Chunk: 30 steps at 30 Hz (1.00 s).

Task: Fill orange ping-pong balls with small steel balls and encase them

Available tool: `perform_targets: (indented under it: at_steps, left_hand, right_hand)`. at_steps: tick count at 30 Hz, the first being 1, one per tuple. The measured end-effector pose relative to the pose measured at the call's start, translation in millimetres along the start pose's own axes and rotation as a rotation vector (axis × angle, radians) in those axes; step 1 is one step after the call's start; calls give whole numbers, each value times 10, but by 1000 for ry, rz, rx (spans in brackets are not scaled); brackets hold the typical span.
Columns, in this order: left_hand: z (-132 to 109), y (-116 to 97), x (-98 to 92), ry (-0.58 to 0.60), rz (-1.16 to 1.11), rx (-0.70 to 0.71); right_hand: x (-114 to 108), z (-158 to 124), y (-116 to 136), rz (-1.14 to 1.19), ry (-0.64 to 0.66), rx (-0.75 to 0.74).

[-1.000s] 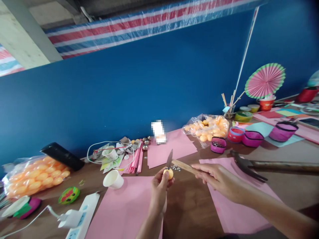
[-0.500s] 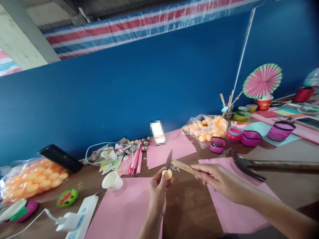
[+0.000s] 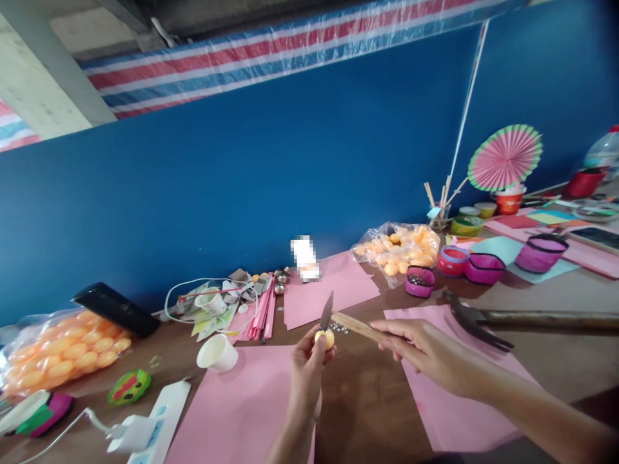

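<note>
My left hand [image 3: 309, 364] pinches a small yellow-orange ball [image 3: 324, 339] between thumb and fingers. A dark, pointed blade [image 3: 327, 310] rises from the top of the ball, tip upward. My right hand [image 3: 416, 345] is closed around a flat wooden stick [image 3: 356, 325], whose far end comes up to the blade's side; I cannot tell whether the two are joined. Small shiny metal pieces [image 3: 340, 328] lie on the table just behind the ball, partly hidden by the stick. Under my right forearm is a pink paper sheet [image 3: 449, 412].
A hammer [image 3: 483, 319] lies at the right. Behind are a bag of orange balls [image 3: 406, 248] and a small purple container [image 3: 420, 281]. To the left stand a white paper cup [image 3: 217, 353] and a power strip [image 3: 162, 419]. A blue partition [image 3: 290, 161] closes off the back.
The view has shifted very slightly. Both hands keep the same hold, and the ball, blade and stick stay almost where they were.
</note>
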State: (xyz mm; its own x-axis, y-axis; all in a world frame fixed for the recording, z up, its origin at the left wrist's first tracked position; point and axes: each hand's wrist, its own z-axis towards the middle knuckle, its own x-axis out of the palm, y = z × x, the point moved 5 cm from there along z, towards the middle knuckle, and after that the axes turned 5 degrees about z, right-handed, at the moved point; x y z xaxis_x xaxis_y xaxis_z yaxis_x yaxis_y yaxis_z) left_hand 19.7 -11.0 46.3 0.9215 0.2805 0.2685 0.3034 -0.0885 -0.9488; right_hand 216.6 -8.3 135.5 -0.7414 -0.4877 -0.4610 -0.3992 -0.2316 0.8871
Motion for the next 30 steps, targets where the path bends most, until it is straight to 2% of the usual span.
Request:
perform_targets:
  at_steps: [3, 7, 12, 16, 18, 24, 27, 30]
  left_hand:
    - [-1, -34, 10, 2, 80, 24]
    - [10, -50, -6, -55, 137, 50]
    - [23, -16, -8, -30, 134, 47]
    - [6, 16, -30, -26, -66, -31]
    - [-5, 25, -44, -40, -140, -82]
    - [-8, 68, -52, -74, -304, -234]
    - [-2, 84, -46, -78, -321, -294]
    - [-4, 63, -15, -19, -354, -298]
  right_hand:
    - [-4, -2, 32, -6, -6, -29]
    - [-12, -1, 40, -17, -34, -29]
    - [-22, 18, -23, -60, -52, -47]
    - [-185, 53, -292, -175, -250, -54]
    - [-295, 56, -483, -321, -379, -49]
    - [-450, 38, -1017, -685, -406, 167]
    - [-481, 11, -1115, -815, -441, 194]
    - [-479, 6, -1193, -888, -462, 180]
